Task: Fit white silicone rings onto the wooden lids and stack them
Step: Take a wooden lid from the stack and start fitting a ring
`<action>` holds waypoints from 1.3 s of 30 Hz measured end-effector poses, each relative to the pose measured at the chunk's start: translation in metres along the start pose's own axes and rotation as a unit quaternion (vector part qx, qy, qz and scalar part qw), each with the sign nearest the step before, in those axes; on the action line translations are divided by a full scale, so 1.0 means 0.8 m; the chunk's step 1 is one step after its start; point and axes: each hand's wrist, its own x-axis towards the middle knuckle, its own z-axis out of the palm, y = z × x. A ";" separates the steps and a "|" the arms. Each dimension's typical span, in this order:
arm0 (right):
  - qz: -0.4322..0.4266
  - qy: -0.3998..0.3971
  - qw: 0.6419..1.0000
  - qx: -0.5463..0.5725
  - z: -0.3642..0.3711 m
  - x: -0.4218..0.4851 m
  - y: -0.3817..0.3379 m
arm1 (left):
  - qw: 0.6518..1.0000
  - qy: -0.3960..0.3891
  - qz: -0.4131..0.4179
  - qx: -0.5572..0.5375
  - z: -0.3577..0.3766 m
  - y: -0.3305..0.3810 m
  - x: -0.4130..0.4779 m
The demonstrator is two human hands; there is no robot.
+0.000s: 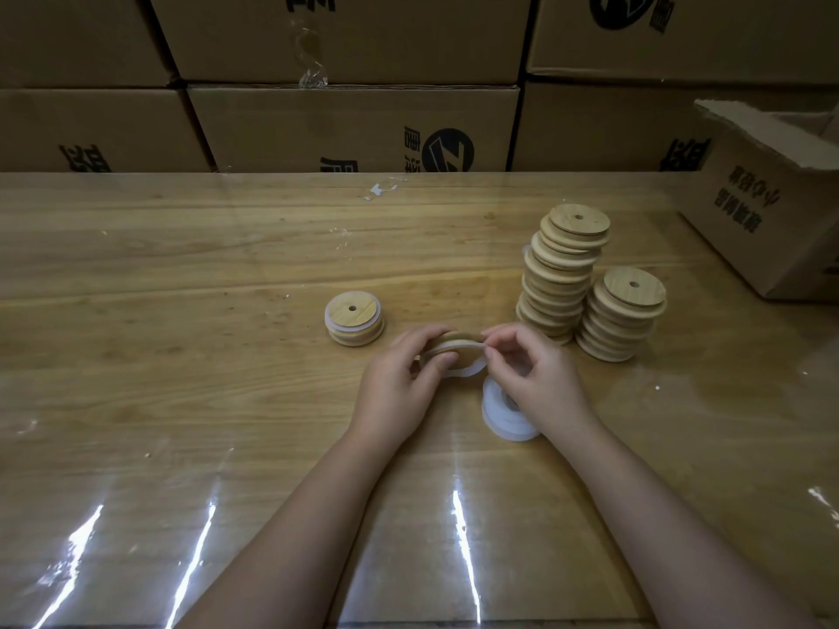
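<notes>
Left hand (399, 379) grips a wooden lid (454, 343) on edge, thumb in front, fingers over the top. Right hand (526, 370) pinches the white silicone ring (463, 370) at the lid's near-right rim; the rest of the loop sags slack below the lid.

Likely best: seat the pinched part in the groove, pin it with the left thumb, then walk the ring round without twisting.

Ring pile (499, 410) lies under the right wrist. Finished stack (354, 317) sits beyond the left hand; bare lids (563, 274) stand beyond the right.
</notes>
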 end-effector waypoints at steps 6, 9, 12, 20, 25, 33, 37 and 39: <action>0.009 0.015 1.000 0.009 -0.001 0.000 0.001 | 0.999 0.007 -0.007 -0.031 -0.001 0.008 -0.001; 0.017 0.014 1.000 0.006 -0.001 0.000 0.002 | 0.998 0.013 -0.021 -0.054 -0.002 0.009 -0.002; 0.018 0.008 1.000 -0.004 0.000 0.000 0.003 | 0.995 0.009 -0.049 -0.087 -0.005 0.009 -0.001; 0.031 -0.002 0.999 0.009 0.001 0.001 0.002 | 0.987 -0.007 -0.060 -0.146 -0.003 0.012 -0.001; 0.001 0.017 1.000 -0.004 0.000 0.000 0.002 | 0.997 -0.007 -0.026 -0.071 -0.003 0.010 -0.003; -0.090 0.046 0.994 -0.032 0.001 0.000 0.001 | 0.991 0.003 0.054 0.120 -0.004 0.011 0.000; -0.090 0.039 0.995 -0.032 0.000 0.001 -0.001 | 0.992 0.011 0.044 0.117 -0.005 0.014 0.000; -0.088 0.040 0.995 -0.029 0.000 0.001 -0.002 | 0.994 0.012 0.041 0.102 -0.005 0.014 -0.001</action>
